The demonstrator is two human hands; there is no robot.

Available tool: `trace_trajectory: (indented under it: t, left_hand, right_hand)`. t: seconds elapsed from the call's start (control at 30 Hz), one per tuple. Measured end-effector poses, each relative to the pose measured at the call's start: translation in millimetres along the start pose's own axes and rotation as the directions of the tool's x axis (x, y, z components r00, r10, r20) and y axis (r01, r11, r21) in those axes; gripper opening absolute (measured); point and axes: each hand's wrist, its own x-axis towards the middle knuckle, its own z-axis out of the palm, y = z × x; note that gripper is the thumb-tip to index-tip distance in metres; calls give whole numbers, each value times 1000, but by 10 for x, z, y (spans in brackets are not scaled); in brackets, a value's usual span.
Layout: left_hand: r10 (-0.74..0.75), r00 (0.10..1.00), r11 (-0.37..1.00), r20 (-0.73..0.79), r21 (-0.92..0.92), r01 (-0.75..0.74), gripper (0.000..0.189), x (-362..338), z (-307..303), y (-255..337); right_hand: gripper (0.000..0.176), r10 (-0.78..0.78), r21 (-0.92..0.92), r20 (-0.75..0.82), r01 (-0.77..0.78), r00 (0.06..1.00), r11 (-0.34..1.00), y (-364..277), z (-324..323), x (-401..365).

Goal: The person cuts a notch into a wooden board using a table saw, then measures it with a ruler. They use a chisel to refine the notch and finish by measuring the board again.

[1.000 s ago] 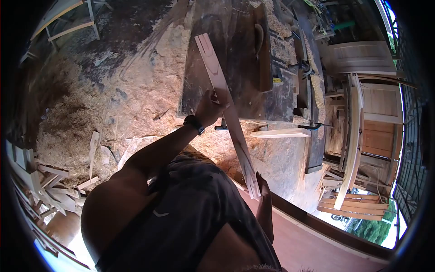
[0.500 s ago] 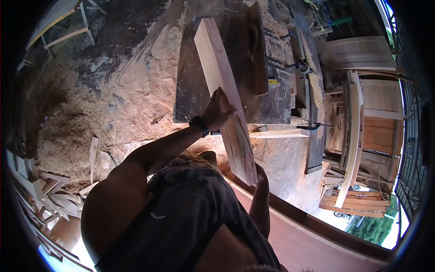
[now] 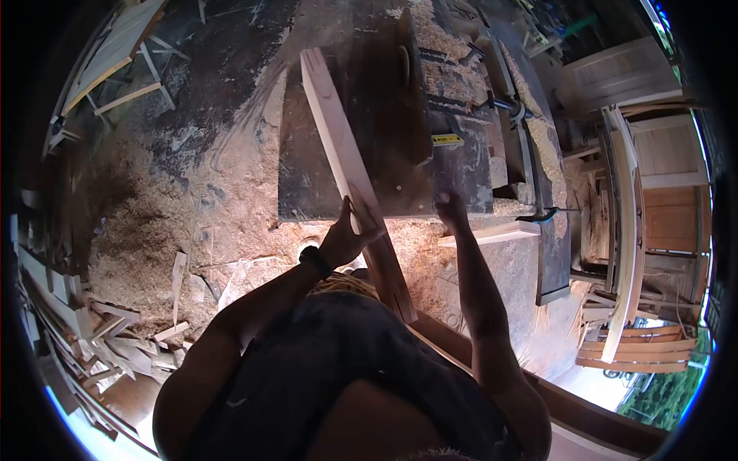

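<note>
A long squared wooden beam (image 3: 336,127) slants across the dark work table, its near end reaching past the table edge towards my body. My left hand (image 3: 347,240), with a black watch on the wrist, grips the beam around its middle, fingers and thumb spanning its width. My right hand (image 3: 452,210) is apart from the beam, at the near edge of the dark table (image 3: 323,196). Its fingers look curled in; shadow hides whether anything is in them. Beyond it lies a small yellow-labelled tool (image 3: 446,140).
A raised dark fence (image 3: 419,100) stands on the table. Clamps (image 3: 507,107) and sawdust lie to its right. A pale board (image 3: 492,233) juts out below the table edge. Planks (image 3: 626,230) lean at the right; wood scraps (image 3: 115,338) pile up at the left.
My right hand has let go of the beam's near end and moved up to the table edge. The beam's near end has shifted left in view, my left hand still on it.
</note>
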Motion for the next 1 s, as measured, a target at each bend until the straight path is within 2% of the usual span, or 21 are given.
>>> trace_trajectory:
  t: [0.03,0.07,0.1,0.13,0.17,0.2,0.23,0.3,0.33,0.37,0.4,0.43,0.47,0.5,0.57,0.67,0.77,0.83,0.87,0.97,1.0]
  left_hand:
    - [-147,989,988,12,-46,147,116,-53,96,72]
    - [308,947,902,-89,344,-261,106,-17,293,-296]
    - [314,946,895,-76,355,-268,106,-31,282,-271]
    - [52,998,996,-47,71,-48,108,-38,234,-203]
    - [-197,979,959,46,-198,202,109,-30,198,-146]
    - [-211,977,961,25,-176,212,111,-36,220,-172]
    - [-322,946,925,40,-199,323,105,-44,241,-139]
    - [-334,943,933,-12,-146,329,108,-46,299,-251]
    - [-253,964,964,-76,-104,245,109,-59,345,-317]
    - [-297,954,940,-42,-185,285,109,-55,370,-399]
    - [-216,971,975,-99,-76,209,107,-78,381,-390]
    - [-172,980,983,-95,-87,164,104,-94,382,-409]
    - [-146,981,989,-125,-41,142,101,-94,395,-424]
    - [-126,982,992,-140,-1,127,98,-95,390,-430]
    - [-129,991,991,-46,20,130,107,-65,338,-404]
    - [-164,986,986,-14,-10,164,107,-62,310,-237]
    - [-186,979,980,-78,-90,179,105,-61,365,-175]
    - [-177,979,980,-96,-104,167,104,-41,428,-340]
    - [-170,979,981,-112,-110,158,104,-34,454,-401]
    - [-106,987,989,-122,-111,93,102,-16,443,-345]
    - [-148,985,986,-87,-87,141,105,0,417,-316]
  right_hand:
    - [50,184,148,56,-190,981,970,-604,-292,-4]
    - [54,103,12,-20,-102,995,995,-360,-251,334]
    - [57,6,-130,-83,-17,997,991,-44,-150,699]
    - [57,6,-112,-88,-16,996,994,199,-74,1007]
    - [63,-135,-186,-205,97,969,978,383,12,1321]
    - [68,-282,-269,-311,200,908,942,442,43,1561]
    - [74,-259,-353,-228,168,939,920,304,-63,1606]
    - [86,-229,-512,-16,189,973,838,75,-241,1721]
    - [90,-193,-450,36,188,981,873,30,-265,1781]
    - [94,-272,-465,66,270,960,843,112,-208,1863]
    - [90,-321,-513,86,318,943,797,372,-8,2055]
    - [82,-421,-522,54,385,905,761,877,403,2383]
    - [73,-293,-532,91,295,952,794,506,178,2108]
    - [69,-291,-457,29,272,956,847,353,131,1935]
    - [66,-291,-376,-30,259,956,890,233,133,1732]
    - [65,-254,-495,-79,183,964,849,470,275,1567]
    - [62,-300,-517,-118,199,947,833,794,344,1322]
    - [56,-493,-565,-193,315,849,763,845,330,978]
    - [56,-497,-571,-191,316,846,758,744,228,801]
    - [54,-538,-490,-151,410,829,769,395,-138,311]
    - [54,-554,-422,-161,450,817,787,398,-193,260]
